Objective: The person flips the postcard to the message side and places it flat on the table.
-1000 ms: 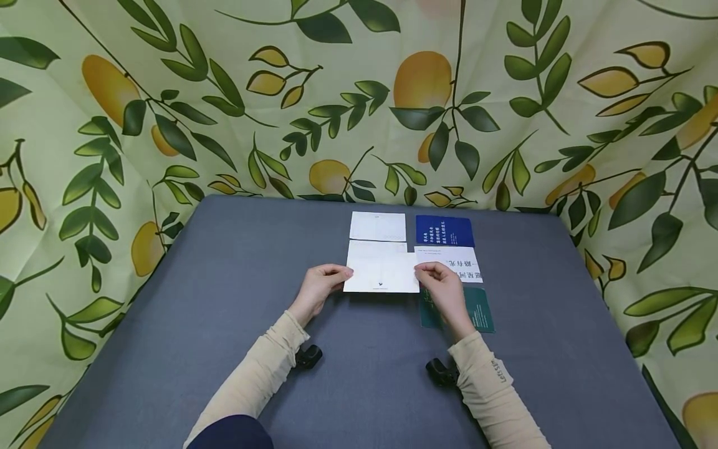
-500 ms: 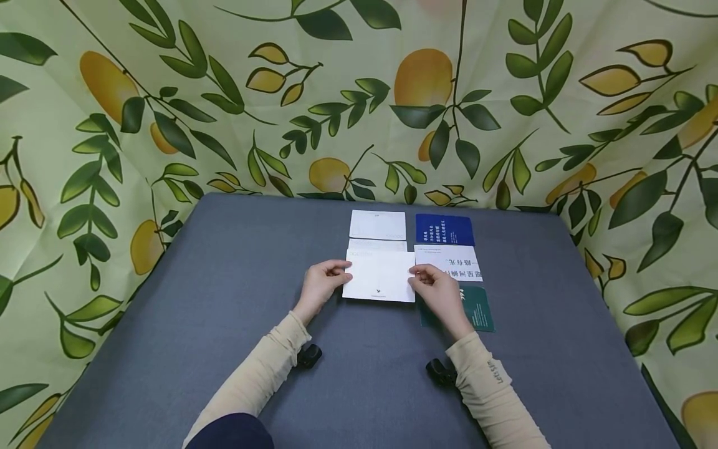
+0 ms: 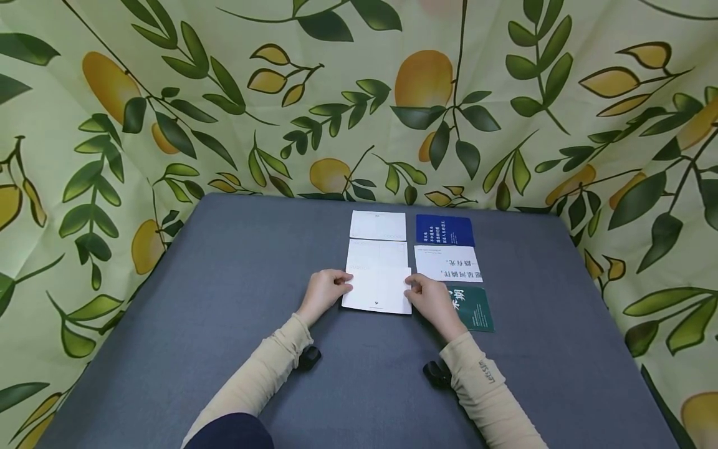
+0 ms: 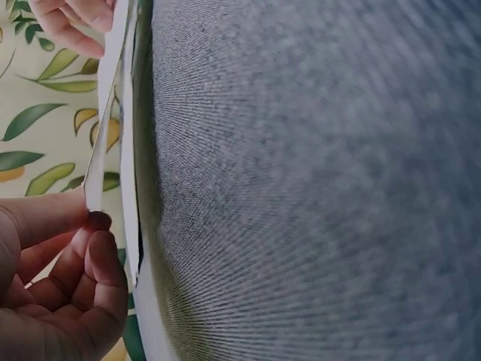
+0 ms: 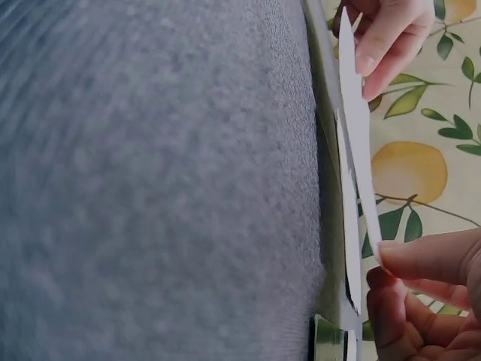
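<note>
A white card [image 3: 376, 290] with a small dark mark near its front edge is held between both hands. My left hand [image 3: 323, 293] pinches its left edge between thumb and fingers, and my right hand [image 3: 434, 302] pinches the right edge. In the left wrist view the card [image 4: 96, 162] shows edge-on, thumb on one side and fingertips on the other. The right wrist view likewise has the card [image 5: 361, 135] seen thin from the side, raised off the cloth. Just behind it lies a second white card [image 3: 377, 254], partly covered by the held one.
Another white card [image 3: 378, 226] lies at the back of the left column. To the right are a blue card [image 3: 445, 231], a white card with large dark characters [image 3: 447, 263] and a green card [image 3: 477, 310], partly behind my right hand. Grey cloth [image 3: 269, 249] covers the table; a fruit-patterned curtain [image 3: 359, 56] hangs behind.
Both hands have drawn the held card toward the front and slightly left. More of the white card behind it and of the green card now shows.
</note>
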Tool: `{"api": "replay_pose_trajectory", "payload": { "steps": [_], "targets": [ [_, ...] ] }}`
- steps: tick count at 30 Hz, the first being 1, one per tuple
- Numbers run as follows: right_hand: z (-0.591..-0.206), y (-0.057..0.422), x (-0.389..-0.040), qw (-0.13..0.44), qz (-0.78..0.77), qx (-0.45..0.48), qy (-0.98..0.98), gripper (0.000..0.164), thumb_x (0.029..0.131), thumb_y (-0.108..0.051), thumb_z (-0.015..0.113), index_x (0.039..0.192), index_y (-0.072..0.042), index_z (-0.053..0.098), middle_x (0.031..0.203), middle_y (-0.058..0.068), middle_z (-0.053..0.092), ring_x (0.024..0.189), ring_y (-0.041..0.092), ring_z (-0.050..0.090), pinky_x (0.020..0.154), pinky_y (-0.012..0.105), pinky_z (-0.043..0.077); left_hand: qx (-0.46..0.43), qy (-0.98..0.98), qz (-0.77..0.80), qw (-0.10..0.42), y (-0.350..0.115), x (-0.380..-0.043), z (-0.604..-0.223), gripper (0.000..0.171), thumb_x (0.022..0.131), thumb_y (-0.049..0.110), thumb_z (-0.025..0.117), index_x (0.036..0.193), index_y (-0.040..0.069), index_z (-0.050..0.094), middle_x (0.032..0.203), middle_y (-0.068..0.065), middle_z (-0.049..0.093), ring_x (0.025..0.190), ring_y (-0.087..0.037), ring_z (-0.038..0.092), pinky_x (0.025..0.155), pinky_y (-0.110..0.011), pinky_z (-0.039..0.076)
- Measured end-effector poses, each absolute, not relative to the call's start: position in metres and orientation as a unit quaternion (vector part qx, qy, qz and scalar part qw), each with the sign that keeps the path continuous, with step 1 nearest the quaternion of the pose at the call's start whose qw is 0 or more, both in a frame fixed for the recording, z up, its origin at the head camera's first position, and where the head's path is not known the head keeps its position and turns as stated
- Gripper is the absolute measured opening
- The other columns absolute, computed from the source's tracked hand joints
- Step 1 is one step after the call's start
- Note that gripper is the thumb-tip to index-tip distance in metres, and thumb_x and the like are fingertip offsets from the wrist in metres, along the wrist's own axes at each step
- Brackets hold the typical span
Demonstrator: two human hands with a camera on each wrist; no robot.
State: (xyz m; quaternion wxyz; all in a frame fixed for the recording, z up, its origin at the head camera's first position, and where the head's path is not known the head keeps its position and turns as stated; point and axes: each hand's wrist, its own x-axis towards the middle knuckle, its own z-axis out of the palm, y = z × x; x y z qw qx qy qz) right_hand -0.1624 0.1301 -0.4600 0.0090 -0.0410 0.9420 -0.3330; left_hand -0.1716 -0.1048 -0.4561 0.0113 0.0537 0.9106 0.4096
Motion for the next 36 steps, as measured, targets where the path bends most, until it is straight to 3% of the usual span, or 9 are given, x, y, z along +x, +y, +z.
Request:
{"api": "replay_pose_trajectory", "payload": {
  "steps": [7, 18, 36],
  "targets": [
    [-0.4613, 0.1255, -0.1616, 0.048, -0.312, -0.032, 0.948, 0.022, 0.082, -0.009, 0.065, 0.102, -0.002, 0.066, 0.066, 0.003, 0.056, 0.055, 0.013, 0.044, 0.052, 0.024, 0.034, 0.051, 0.922, 0.381, 0.039, -0.1041, -0.1710, -0.4577, 0.019, 0.080, 0.009, 0.070, 0.098, 0.004, 0.073, 0.081, -0.007, 0.069, 0.062, -0.011, 0.047, 0.057, -0.021, 0.038],
    [-0.4637, 0.1218, -0.1626, 0.075, -0.311, -0.021, 0.947, 0.023, 0.082, -0.009, 0.065, 0.103, -0.001, 0.066, 0.063, 0.003, 0.055, 0.053, 0.012, 0.045, 0.050, 0.023, 0.033, 0.066, 0.931, 0.356, 0.037, -0.1047, -0.1696, -0.4591, 0.018, 0.079, 0.007, 0.069, 0.096, 0.003, 0.074, 0.077, -0.008, 0.069, 0.060, -0.010, 0.046, 0.055, -0.020, 0.037],
    [-0.4600, 0.1201, -0.1706, 0.103, -0.283, -0.022, 0.953, 0.022, 0.082, -0.008, 0.064, 0.103, 0.000, 0.064, 0.072, 0.008, 0.061, 0.062, 0.017, 0.051, 0.055, 0.025, 0.039, 0.088, 0.943, 0.318, 0.041, -0.1027, -0.1718, -0.4565, 0.014, 0.077, 0.006, 0.070, 0.090, 0.001, 0.074, 0.077, -0.009, 0.070, 0.063, -0.013, 0.051, 0.059, -0.023, 0.042]
  ]
}}
